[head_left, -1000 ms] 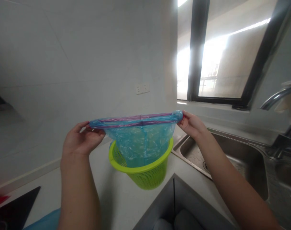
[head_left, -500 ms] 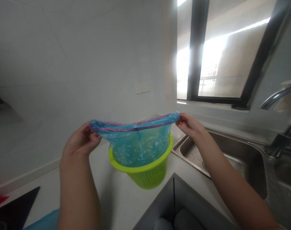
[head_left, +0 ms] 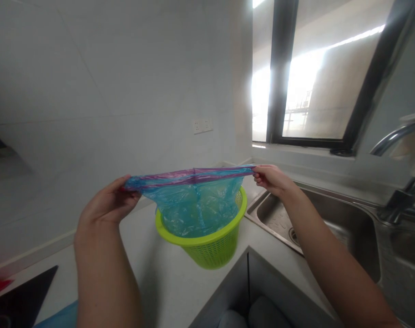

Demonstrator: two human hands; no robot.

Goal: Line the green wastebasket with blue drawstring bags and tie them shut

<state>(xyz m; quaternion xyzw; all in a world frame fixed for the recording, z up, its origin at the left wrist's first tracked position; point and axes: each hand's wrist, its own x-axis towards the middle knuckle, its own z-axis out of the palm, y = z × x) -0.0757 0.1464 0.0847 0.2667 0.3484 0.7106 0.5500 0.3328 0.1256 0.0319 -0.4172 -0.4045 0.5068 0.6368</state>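
A thin blue plastic bag (head_left: 197, 205) with a purple band along its mouth hangs down into a lime-green plastic basket (head_left: 212, 250). My left hand (head_left: 108, 202) is closed on the left corner of the bag's mouth, to the left of the basket and above its rim. At the opposite corner, the fingers of my right hand (head_left: 270, 179) pinch the bag's edge. The mouth is stretched nearly straight between both hands. The bag's lower part sits inside the basket, whose latticed side shows below the rim.
The basket stands on a white countertop (head_left: 180, 282) in a corner. A steel sink (head_left: 333, 214) with a faucet (head_left: 398, 136) lies to the right. A black cooktop (head_left: 26, 296) is at lower left, beside some blue material (head_left: 60, 316). A wall socket (head_left: 202, 125) is behind.
My left hand has shifted slightly left and down, my right hand slightly down. The bag's mouth is pulled flatter and tighter. The basket has stayed in place.
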